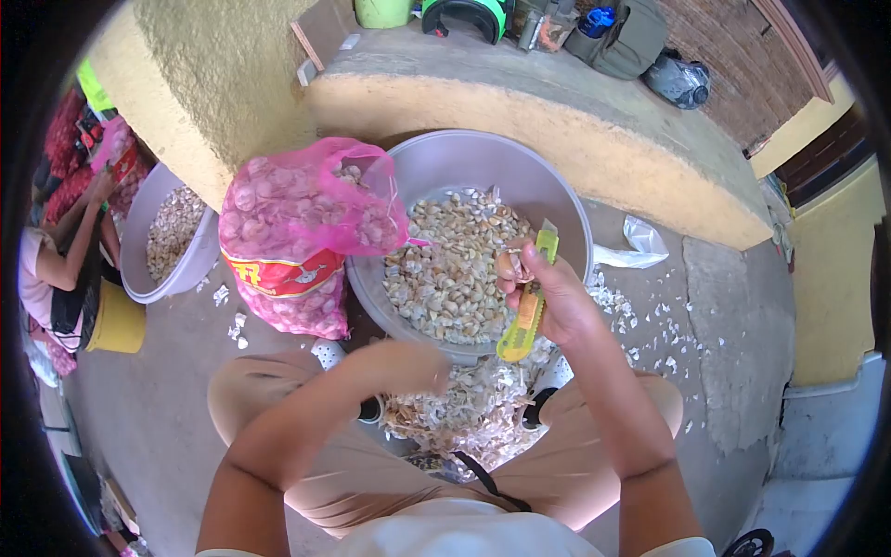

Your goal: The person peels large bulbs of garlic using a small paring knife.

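My right hand [554, 295] is closed around a yellow-green snap-off utility knife [529, 311], its blade pointing up. Between the thumb and fingers of that hand is also a piece of garlic [513, 265]. Behind it stands a wide grey basin [464, 148] holding many loose garlic cloves [450, 251]. My left hand [408, 367] is smeared by motion, in front of the basin and above a heap of garlic peelings [473, 404] between my legs; its fingers cannot be made out.
A pink mesh sack of garlic [288, 241] leans against the basin's left side. At far left a person [60, 260] sits by another basin [139, 269] and a yellow bucket [116, 317]. A concrete ledge [520, 111] bears a backpack [626, 42]. A plastic bag [640, 243] lies right.
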The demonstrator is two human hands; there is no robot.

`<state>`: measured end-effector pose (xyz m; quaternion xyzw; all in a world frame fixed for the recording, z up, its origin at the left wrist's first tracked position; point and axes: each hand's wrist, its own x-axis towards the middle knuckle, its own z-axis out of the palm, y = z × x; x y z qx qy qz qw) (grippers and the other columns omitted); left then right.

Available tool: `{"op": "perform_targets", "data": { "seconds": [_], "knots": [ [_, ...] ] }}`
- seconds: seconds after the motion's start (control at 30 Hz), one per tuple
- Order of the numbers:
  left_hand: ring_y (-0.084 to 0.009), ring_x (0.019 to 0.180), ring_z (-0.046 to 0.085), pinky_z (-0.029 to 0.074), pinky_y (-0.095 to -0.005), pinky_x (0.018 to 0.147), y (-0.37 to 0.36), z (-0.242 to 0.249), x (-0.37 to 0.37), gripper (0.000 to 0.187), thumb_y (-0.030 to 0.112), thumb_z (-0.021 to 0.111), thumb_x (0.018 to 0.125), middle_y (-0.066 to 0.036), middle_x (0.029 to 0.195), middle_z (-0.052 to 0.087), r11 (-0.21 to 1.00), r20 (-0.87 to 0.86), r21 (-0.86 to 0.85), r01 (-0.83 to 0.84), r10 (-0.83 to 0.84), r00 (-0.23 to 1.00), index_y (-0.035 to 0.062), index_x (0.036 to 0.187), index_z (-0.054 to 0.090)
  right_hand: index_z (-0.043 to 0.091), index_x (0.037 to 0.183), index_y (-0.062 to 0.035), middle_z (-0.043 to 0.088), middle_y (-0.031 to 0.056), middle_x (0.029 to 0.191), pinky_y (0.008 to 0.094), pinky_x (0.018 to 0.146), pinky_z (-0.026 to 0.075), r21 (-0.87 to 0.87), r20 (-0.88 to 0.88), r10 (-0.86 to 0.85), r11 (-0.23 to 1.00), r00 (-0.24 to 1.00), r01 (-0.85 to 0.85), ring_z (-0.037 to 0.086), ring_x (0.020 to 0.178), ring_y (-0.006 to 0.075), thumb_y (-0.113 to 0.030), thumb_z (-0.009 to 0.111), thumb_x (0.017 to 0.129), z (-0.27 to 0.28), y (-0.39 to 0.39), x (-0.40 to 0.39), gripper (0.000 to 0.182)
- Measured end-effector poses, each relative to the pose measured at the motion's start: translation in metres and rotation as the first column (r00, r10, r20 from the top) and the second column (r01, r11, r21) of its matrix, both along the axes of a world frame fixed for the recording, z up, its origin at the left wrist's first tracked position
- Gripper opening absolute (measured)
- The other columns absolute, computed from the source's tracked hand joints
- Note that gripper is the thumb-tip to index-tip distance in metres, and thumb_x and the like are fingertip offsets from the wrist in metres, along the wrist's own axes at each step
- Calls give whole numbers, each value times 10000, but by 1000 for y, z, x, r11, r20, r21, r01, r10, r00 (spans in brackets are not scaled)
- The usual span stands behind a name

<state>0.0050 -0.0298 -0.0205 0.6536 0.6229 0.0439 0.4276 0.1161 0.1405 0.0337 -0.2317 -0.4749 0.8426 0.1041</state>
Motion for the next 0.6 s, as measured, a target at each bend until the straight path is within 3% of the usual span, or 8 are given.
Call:
{"op": "perform_targets", "data": {
  "seconds": [0.07, 0.1, 0.13, 0.23, 0.33, 0.43, 0.6],
  "knots": [
    [-246, 632, 572, 452, -345, 581, 16, 8, -16, 313, 285, 540, 820, -128, 749, 573, 874, 133, 244, -420, 399, 907, -16, 903, 518, 455, 979, -86, 520, 34, 760, 222, 548, 412, 73, 48, 23, 997, 999, -26, 524, 668, 137, -384, 587, 797, -1, -2, -2, 373],
    [-222, 614, 570, 443, -328, 562, 23, 21, -19, 346, 324, 522, 831, -123, 704, 569, 733, 420, 172, -658, 550, 722, -15, 903, 521, 456, 980, -81, 527, 36, 771, 224, 555, 423, 98, 57, 23, 995, 998, -28, 535, 687, 141, -369, 594, 796, -2, -4, -3, 369],
    [-197, 596, 568, 435, -311, 543, 28, 32, -18, 381, 363, 504, 843, -117, 659, 565, 556, 651, 26, -831, 621, 436, -13, 902, 525, 457, 982, -75, 534, 39, 782, 227, 561, 433, 124, 66, 24, 992, 998, -32, 547, 706, 145, -354, 602, 795, -3, -7, -5, 366],
    [-131, 566, 525, 411, -277, 505, 35, 30, -16, 388, 380, 508, 845, -76, 614, 513, 589, 593, 231, -774, 546, 592, -8, 841, 496, 480, 973, -23, 558, 54, 772, 249, 535, 468, 176, 62, -42, 984, 997, 31, 567, 681, 137, -240, 593, 815, -5, -18, -13, 292],
    [-141, 545, 506, 405, -288, 498, 41, 28, -14, 386, 373, 509, 847, -71, 593, 489, 633, 544, 205, -747, 561, 624, -4, 772, 468, 493, 940, -10, 555, 48, 741, 248, 498, 466, 261, 58, -47, 965, 997, 30, 557, 627, 120, -217, 579, 830, -8, -20, -16, 249],
    [-67, 557, 479, 421, -215, 458, 45, 30, -25, 354, 329, 501, 867, -18, 687, 486, 722, 502, 91, -686, 562, 658, 11, 1021, 490, 502, 921, -6, 544, 42, 708, 238, 466, 449, 331, 74, -33, 944, 997, 7, 533, 570, 106, -212, 561, 841, -8, -19, -17, 229],
    [-64, 581, 470, 458, -228, 510, 38, 26, -28, 257, 283, 481, 882, -8, 679, 464, 745, 649, -32, -666, 523, 553, 27, 893, 488, 513, 930, 13, 518, 29, 637, 226, 425, 417, 431, 160, 62, 894, 985, -126, 488, 500, 86, -174, 534, 854, -4, -17, -16, 202]
  ]
}}
